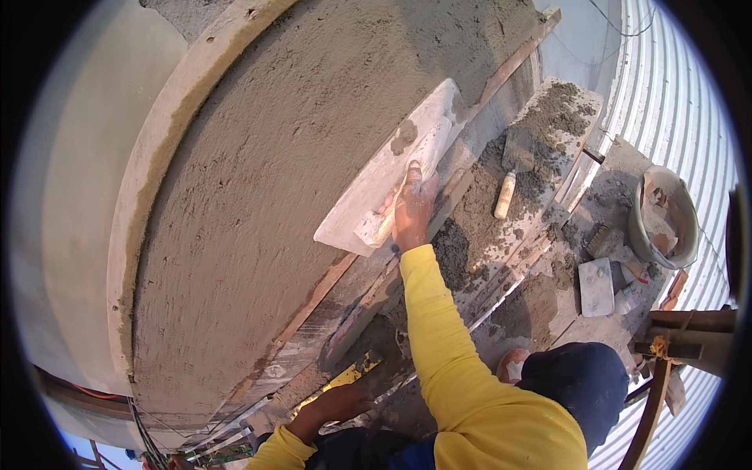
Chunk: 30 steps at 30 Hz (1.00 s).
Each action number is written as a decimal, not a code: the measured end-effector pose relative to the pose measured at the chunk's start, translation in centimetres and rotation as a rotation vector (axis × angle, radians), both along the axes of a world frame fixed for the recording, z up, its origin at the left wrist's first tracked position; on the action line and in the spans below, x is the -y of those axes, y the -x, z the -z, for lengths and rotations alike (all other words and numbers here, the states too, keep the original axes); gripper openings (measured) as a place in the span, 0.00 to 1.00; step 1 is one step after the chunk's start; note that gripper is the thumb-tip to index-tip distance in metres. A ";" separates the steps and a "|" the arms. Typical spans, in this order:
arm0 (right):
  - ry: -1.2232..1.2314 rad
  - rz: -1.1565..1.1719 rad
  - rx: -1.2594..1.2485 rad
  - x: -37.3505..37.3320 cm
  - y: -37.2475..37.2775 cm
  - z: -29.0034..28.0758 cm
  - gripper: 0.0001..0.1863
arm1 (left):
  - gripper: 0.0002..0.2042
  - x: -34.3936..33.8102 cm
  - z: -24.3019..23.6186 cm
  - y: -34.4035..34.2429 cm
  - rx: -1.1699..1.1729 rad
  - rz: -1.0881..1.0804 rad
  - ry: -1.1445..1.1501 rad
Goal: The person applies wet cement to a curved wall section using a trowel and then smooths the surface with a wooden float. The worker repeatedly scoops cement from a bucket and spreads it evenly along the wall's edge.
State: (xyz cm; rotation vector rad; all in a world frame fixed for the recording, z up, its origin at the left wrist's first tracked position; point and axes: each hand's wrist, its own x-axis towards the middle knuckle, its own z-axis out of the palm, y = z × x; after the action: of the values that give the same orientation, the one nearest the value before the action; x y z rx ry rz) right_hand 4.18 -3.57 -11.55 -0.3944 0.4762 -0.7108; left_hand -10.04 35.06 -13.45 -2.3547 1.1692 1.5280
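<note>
My right hand (pixel 415 204) grips the wooden handle of a long, pale plastering float (pixel 419 153), with a blob of mortar stuck on its back. The float's face lies against wet grey mortar (pixel 258 180) on a broad surface bounded by a curved, pale raised edge (pixel 149 180). Low in the view, my left hand (pixel 343 403) is in shadow beside a yellow spirit level (pixel 338 382). Its fingers look stretched out, with nothing seen in them. To the right, a trowel (pixel 506 196) with a wooden handle lies on a mortar-covered board (pixel 576 102).
A bucket (pixel 693 235) with scraps inside stands at the right. Near it lie a brush (pixel 607 241) and a pale rectangular block (pixel 597 287). Corrugated metal sheeting (pixel 674 94) spans the far right. A wooden strip (pixel 313 298) edges the mortar. My bent knee (pixel 576 384) is at lower right.
</note>
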 end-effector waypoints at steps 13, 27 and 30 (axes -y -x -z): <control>0.081 0.093 -0.073 9.5 -0.5 5.7 0.18 | 0.20 1.3 -0.8 0.9 0.035 -0.058 0.078; -0.257 0.031 0.110 -4.4 -0.3 2.9 0.19 | 0.23 0.5 0.6 1.0 -0.057 -0.040 0.059; -0.364 -0.009 0.075 -7.0 -0.9 3.6 0.23 | 0.16 -0.3 0.6 1.3 -0.020 -0.094 0.141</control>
State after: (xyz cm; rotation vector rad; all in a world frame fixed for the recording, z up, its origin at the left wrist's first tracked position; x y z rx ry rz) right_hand 5.07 3.47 -15.14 -0.0280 0.5210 -0.6129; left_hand -11.30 35.38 -14.08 -2.5243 1.2251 1.5492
